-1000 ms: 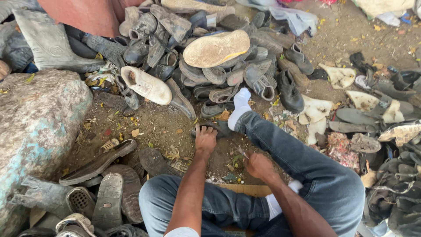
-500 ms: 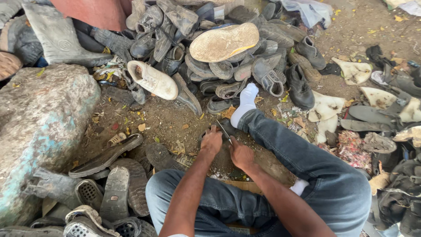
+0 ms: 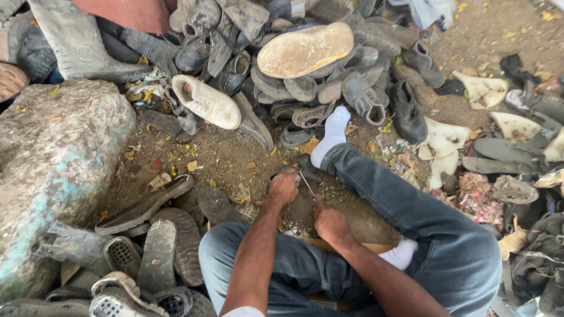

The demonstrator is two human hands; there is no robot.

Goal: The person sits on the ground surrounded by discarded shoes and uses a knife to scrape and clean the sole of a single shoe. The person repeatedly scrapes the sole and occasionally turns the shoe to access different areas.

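Down at lower centre, the left hand [image 3: 284,188] is clenched around a thin metal tool [image 3: 306,184]; the right hand [image 3: 329,222] presses a dark shoe piece [image 3: 305,208] onto the dirt ground [image 3: 229,155].

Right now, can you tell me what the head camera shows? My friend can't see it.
A person sits on dirt ground, both hands low between their legs: the left hand grips a thin blade, the right hand presses down beside it. Old shoes and soles are piled all around, with a big rock on the left.
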